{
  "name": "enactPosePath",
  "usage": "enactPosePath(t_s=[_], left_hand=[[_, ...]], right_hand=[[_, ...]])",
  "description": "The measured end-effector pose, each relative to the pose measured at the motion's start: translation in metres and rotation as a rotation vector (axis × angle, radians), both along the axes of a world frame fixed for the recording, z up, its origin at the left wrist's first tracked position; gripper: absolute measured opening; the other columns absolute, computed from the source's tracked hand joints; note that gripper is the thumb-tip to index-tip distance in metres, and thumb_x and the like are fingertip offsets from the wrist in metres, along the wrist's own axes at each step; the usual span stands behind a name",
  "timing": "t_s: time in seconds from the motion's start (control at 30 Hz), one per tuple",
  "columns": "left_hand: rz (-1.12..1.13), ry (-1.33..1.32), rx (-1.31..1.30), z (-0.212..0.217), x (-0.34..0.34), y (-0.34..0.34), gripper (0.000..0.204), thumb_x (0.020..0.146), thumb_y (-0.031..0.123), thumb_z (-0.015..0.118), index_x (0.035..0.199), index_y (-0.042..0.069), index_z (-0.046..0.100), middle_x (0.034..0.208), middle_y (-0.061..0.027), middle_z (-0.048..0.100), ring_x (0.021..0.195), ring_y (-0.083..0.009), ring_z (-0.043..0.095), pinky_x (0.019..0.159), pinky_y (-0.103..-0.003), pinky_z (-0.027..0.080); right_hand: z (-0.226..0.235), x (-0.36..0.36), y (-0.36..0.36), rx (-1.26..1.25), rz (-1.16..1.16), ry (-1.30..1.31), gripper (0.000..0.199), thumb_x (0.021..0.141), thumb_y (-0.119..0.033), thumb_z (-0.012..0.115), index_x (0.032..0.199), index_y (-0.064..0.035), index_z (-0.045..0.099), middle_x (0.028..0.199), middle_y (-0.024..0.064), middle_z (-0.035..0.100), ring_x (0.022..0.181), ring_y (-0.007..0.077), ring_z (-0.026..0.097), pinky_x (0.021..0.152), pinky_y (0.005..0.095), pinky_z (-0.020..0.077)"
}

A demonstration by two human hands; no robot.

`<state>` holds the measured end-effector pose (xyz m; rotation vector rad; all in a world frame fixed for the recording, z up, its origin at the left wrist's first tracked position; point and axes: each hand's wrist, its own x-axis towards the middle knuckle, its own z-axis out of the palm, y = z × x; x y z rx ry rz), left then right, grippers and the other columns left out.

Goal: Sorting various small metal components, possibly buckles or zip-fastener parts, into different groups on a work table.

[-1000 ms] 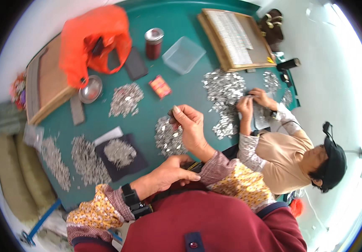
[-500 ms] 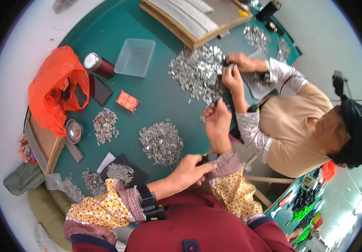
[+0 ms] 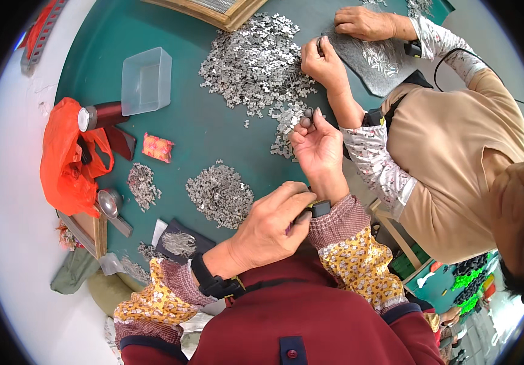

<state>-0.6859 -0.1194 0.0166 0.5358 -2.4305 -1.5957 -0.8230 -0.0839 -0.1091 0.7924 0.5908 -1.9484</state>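
1. Two small grey metal pieces point(image 3: 306, 115) sit pinched at the fingertips of the right hand point(image 3: 318, 149), raised just beside the large heap of silvery stamped metal bits point(image 3: 256, 61).
2. Left hand point(image 3: 268, 228) is curled round the right wrist, its fingers pressing a black wristband clasp point(image 3: 319, 208).
3. Bare green tabletop point(image 3: 207, 128) lies open between the large heap and a smaller pile of metal bits point(image 3: 219, 193).
4. Close on the right, a co-worker's hand point(image 3: 324, 64) crowds the large heap's edge.
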Motion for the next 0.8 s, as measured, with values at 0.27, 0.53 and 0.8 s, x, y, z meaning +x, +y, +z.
enactPosePath(t_s=[0.27, 0.53, 0.8], left_hand=[[-0.136, -0.107, 0.047, -0.013, -0.013, 0.000, 0.042, 0.068, -0.003, 0.067, 0.110, -0.004, 0.063, 0.104, -0.0163, 0.065, 0.078, -0.0280, 0.068, 0.067, -0.034, 0.056], [-0.219, -0.003, 0.065, -0.026, -0.010, 0.001, 0.043, 0.065, -0.007, 0.062, 0.108, -0.004, 0.063, 0.096, -0.0172, 0.066, 0.081, -0.0318, 0.068, 0.068, -0.035, 0.057], [-0.159, -0.030, 0.049, -0.024, -0.010, 0.008, 0.041, 0.066, -0.010, 0.062, 0.106, -0.005, 0.062, 0.097, -0.0159, 0.064, 0.080, -0.0294, 0.067, 0.069, -0.033, 0.057]], right_hand=[[-0.009, -0.008, 0.002, 0.045, 0.052, 0.012, 0.015, 0.097, -0.018, 0.058, 0.088, -0.0057, 0.055, 0.077, 0.0058, 0.054, 0.068, 0.0167, 0.046, 0.055, 0.0268, 0.0369], [0.003, 0.014, 0.008, 0.001, 0.313, 0.072, 0.016, 0.097, -0.020, 0.057, 0.092, -0.0055, 0.058, 0.077, 0.0015, 0.054, 0.068, 0.0118, 0.046, 0.053, 0.0237, 0.0351], [0.007, 0.011, 0.010, -0.016, 0.361, 0.132, 0.014, 0.096, -0.021, 0.057, 0.094, -0.0076, 0.059, 0.076, -0.0002, 0.056, 0.066, 0.0104, 0.048, 0.052, 0.0234, 0.0344]])
